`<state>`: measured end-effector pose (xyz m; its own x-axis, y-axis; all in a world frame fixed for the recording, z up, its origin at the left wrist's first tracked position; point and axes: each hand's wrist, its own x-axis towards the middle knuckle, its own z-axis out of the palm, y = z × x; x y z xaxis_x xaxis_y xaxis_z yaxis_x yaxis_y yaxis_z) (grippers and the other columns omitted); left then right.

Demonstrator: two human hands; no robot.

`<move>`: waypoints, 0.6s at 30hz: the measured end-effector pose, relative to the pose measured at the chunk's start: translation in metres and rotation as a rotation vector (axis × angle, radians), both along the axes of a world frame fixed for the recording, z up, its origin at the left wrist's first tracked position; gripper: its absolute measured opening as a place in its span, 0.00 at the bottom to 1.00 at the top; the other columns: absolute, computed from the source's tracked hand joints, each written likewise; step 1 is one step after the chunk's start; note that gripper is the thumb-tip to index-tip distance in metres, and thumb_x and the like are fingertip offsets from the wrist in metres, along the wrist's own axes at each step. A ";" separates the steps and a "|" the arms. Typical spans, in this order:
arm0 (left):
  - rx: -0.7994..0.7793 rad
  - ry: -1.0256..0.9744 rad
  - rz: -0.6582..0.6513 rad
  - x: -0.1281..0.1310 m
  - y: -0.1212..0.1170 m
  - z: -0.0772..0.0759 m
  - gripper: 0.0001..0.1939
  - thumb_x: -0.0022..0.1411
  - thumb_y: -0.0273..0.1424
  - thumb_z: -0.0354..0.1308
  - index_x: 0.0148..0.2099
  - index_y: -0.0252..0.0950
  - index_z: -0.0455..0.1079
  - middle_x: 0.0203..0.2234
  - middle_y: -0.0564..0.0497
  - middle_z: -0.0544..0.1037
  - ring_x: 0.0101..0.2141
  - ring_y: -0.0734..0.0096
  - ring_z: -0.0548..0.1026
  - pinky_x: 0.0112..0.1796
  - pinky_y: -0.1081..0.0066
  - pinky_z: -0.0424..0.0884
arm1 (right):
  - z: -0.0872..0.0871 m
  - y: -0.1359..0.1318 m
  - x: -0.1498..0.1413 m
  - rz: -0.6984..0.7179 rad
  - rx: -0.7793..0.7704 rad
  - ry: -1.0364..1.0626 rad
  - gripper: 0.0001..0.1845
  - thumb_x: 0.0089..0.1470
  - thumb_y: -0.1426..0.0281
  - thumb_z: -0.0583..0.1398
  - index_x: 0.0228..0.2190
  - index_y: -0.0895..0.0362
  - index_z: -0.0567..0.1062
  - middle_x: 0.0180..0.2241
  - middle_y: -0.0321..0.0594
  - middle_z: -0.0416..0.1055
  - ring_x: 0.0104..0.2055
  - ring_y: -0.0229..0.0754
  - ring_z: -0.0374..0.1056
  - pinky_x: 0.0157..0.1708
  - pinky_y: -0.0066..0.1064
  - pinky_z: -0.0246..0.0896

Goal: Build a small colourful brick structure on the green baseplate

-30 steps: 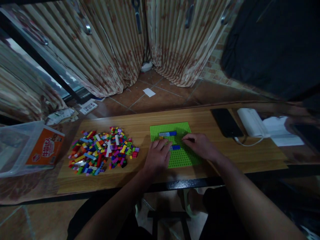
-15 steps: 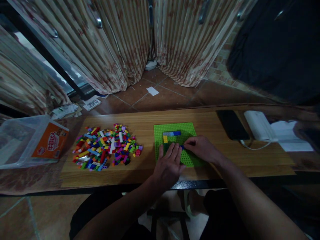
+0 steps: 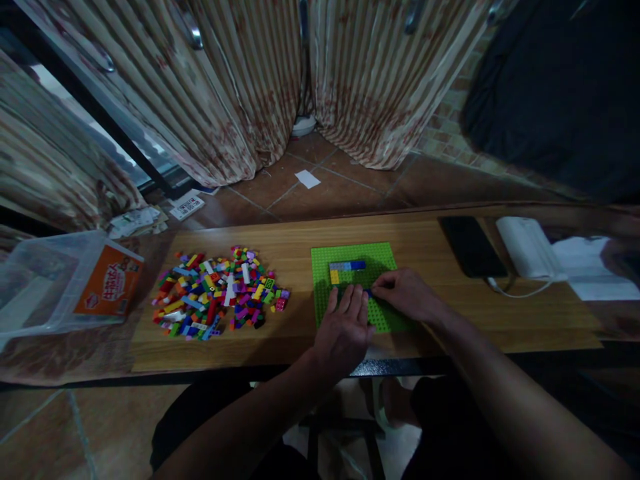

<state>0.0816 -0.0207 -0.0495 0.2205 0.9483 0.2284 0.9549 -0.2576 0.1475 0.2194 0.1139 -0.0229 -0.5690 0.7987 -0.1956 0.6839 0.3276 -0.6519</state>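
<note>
A bright green studded baseplate (image 3: 327,255) lies on the wooden table. Joined on it are a grey-and-blue row of bricks (image 3: 347,265) and a yellow brick (image 3: 335,276) at the row's left end. My left hand (image 3: 345,327) rests flat on the plate's lower part, fingers stretched out and covering some dark bricks there. Beside its fingertips, my right hand (image 3: 403,292) pinches a small dark blue brick (image 3: 369,293) down at the plate. The fingers hide most of that brick, so whether it is pressed on I cannot tell.
Left of the plate spreads a pile of loose coloured bricks (image 3: 215,293). A clear plastic bin (image 3: 55,287) with an orange label stands at the far left. To the right lie a black phone (image 3: 471,247), a white power bank (image 3: 526,248) with a cable, and white paper (image 3: 585,267).
Both hands stay at nearly the same place on the baseplate, the right still pinching the blue brick. The whole view has shifted slightly.
</note>
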 end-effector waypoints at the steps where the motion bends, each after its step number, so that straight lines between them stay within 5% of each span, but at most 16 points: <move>1: 0.002 0.008 0.002 0.000 0.000 -0.001 0.27 0.70 0.38 0.46 0.62 0.22 0.63 0.62 0.33 0.63 0.63 0.50 0.61 0.61 0.46 0.54 | 0.000 0.000 0.000 -0.003 -0.005 -0.001 0.10 0.49 0.68 0.59 0.24 0.55 0.80 0.24 0.38 0.78 0.27 0.40 0.70 0.29 0.32 0.61; 18: 0.025 0.033 -0.019 -0.004 -0.005 0.005 0.28 0.71 0.40 0.42 0.63 0.25 0.61 0.62 0.36 0.65 0.62 0.53 0.61 0.60 0.48 0.55 | -0.006 0.016 0.013 0.084 -0.123 -0.083 0.16 0.49 0.57 0.58 0.26 0.51 0.82 0.32 0.45 0.81 0.33 0.51 0.76 0.34 0.39 0.67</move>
<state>0.0780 -0.0257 -0.0445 0.2463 0.9379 0.2444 0.9541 -0.2790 0.1091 0.2320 0.1297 -0.0285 -0.6106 0.7163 -0.3379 0.7106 0.3072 -0.6329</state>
